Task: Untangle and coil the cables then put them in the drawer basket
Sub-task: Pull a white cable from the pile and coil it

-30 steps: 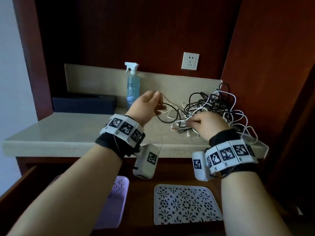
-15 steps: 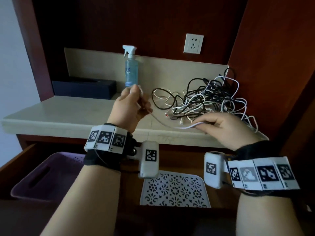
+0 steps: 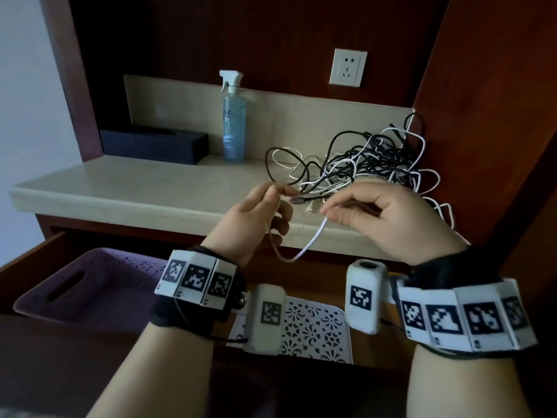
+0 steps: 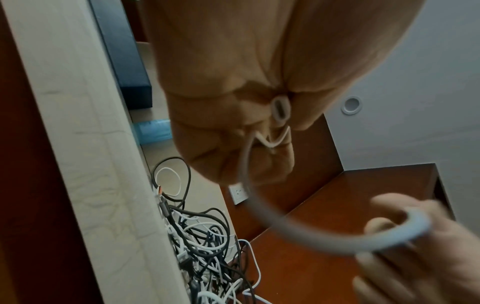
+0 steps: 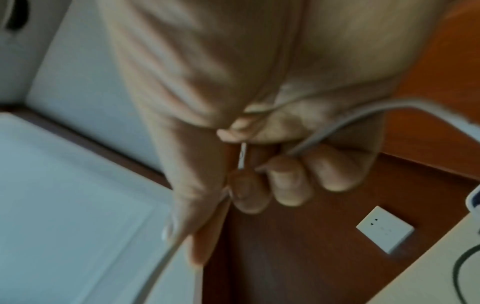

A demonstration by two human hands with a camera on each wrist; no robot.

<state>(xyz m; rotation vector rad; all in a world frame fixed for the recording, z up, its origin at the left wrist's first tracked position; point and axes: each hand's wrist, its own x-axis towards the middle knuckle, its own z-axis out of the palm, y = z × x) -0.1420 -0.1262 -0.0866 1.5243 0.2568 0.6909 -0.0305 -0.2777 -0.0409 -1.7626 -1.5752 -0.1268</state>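
Observation:
A white cable [image 3: 304, 249] hangs in a slack loop between my hands, in front of the counter edge. My left hand [image 3: 262, 212] grips one end, its fingers curled round the cable [image 4: 249, 164] with the connector [image 4: 280, 110] in the fist. My right hand [image 3: 355, 209] pinches the same cable [image 5: 241, 156] further along. A tangle of black and white cables [image 3: 367, 164] lies on the counter behind my hands, at the right. In the open drawer below sit a purple basket [image 3: 90, 285] at the left and a white patterned basket [image 3: 313, 330] in the middle.
A spray bottle [image 3: 233, 119] and a dark box [image 3: 156, 144] stand at the back of the beige counter [image 3: 120, 188]. A wall socket [image 3: 348, 67] sits above the tangle. A wooden side panel closes off the right.
Both hands have drawn back from the tangle toward me and come closer together. The white cable now sags in a loop between them. The view has tilted down, showing more of the drawer.

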